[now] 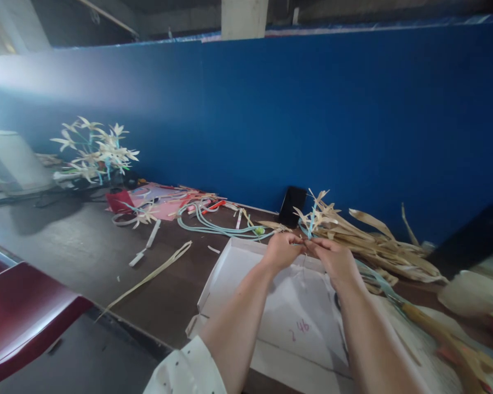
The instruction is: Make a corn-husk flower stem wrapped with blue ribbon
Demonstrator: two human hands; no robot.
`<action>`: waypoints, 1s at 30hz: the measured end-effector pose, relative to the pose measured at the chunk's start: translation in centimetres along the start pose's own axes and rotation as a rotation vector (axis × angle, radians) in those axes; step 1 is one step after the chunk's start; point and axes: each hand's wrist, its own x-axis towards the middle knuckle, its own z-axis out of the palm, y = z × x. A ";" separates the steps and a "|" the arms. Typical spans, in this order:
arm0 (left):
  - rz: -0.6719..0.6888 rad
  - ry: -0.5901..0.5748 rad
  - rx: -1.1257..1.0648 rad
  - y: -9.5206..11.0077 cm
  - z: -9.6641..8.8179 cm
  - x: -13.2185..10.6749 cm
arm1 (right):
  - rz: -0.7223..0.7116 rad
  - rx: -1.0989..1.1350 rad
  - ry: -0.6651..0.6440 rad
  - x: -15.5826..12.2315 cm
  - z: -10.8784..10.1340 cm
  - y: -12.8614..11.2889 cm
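Note:
Above the far edge of an open white cardboard box (238, 279), my left hand (282, 250) and my right hand (331, 258) meet fingertip to fingertip. Both are closed in a pinch at the lower end of a handmade dried-leaf flower (312, 216). Its stem is wrapped in light blue and stands upright, with pale pointed petals at the top. Exactly how the fingertips grip the stem is too small to make out. Just behind my right hand lies a pile of dry tan leaves (378, 246).
A dark phone (292, 205) leans against the blue partition (353, 120). Looped pale blue cord (205, 224), pink paper (166, 208) and a loose flower (144, 214) lie to the left. Finished-looking flowers (101, 148) stand far left. A red chair (28, 312) borders the table's near side.

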 end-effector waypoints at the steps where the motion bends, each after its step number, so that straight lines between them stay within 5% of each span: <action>1: -0.018 0.003 -0.001 0.1 0.0 0.0 | 0.004 0.000 -0.003 0.0 0.0 -0.1; 15: -0.166 0.043 -0.091 1.2 -0.1 -0.2 | -0.032 0.169 -0.071 0.0 0.4 0.5; 30: -0.145 0.009 -0.154 1.3 -0.6 -0.3 | -0.240 -0.452 0.059 -0.7 0.5 -0.9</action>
